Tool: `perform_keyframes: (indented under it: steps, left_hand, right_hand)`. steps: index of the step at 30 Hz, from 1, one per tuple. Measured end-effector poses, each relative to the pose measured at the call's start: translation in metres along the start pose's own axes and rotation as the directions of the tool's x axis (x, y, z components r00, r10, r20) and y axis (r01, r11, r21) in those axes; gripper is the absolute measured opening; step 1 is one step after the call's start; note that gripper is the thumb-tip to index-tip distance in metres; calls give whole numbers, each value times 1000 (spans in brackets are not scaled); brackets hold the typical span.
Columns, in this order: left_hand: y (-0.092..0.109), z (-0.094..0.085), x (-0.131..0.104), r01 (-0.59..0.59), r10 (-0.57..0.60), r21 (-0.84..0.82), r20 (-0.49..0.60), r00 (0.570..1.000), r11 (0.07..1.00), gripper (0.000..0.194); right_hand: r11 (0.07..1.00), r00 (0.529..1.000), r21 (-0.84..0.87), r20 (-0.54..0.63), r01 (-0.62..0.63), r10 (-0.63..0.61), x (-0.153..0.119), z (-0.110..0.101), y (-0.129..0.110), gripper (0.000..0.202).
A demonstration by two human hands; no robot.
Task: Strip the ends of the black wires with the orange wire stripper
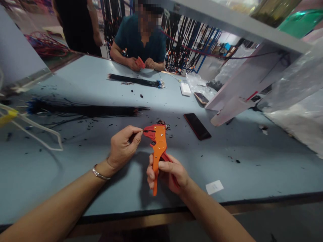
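An orange and red wire stripper stands upright over the blue-grey table. My right hand is wrapped round its handles. To its left, my left hand pinches a thin black wire between thumb and fingers. The wire's end reaches the stripper's red jaws; how deep it sits between them I cannot tell. Behind my hands lies a long bundle of black wires, with blue ends at the left and bare coppery ends at the right. A little pile of cut wire scraps sits just behind the stripper's head.
Across the table a person in a teal shirt holds a red tool near a second wire bundle. A phone, a white box and a paper slip lie right. A white wire stand is left.
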State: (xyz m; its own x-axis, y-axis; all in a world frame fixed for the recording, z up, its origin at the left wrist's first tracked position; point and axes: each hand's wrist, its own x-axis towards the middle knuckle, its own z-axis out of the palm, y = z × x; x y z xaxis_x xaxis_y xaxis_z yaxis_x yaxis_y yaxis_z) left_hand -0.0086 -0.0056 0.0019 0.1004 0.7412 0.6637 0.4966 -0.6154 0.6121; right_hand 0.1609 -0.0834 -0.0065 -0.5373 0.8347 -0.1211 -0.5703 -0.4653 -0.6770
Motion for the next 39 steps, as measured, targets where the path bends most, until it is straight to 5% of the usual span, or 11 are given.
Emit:
perform_keyframes:
  steps: [13, 39]
  left_hand:
    - [-3, 1, -1, -81, 81, 21, 8, 997, 996, 10]
    - [2, 0, -3, -51, 52, 46, -12, 999, 998, 11]
  right_hand:
    - [1000, 1000, -16, 14, -20, 20, -2, 0, -3, 31]
    - [999, 1000, -42, -27, 12, -13, 2, 3, 4, 34]
